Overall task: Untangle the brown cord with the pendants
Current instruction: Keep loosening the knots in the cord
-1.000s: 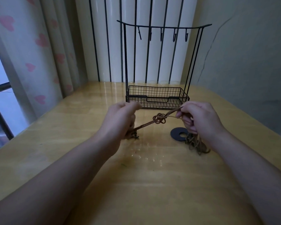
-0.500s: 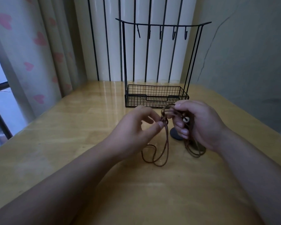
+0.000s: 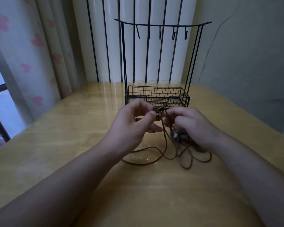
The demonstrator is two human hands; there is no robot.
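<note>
Wooden table (image 3: 59,161): rack (image 3: 156,97), cord (image 3: 154,162), perhaps pendants.

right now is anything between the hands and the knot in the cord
Nothing visible. Both hands are already on the cord: the left hand and right hand pinch it at the knot, in front of the wire rack.

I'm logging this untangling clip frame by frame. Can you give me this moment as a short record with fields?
left hand: pinches the knot of the brown cord
right hand: holds the cord beside the knot
cord slack: loops lying on the table
pendants: dark cluster under the right hand, blurred
behind: black wire rack, hooks bare
</note>
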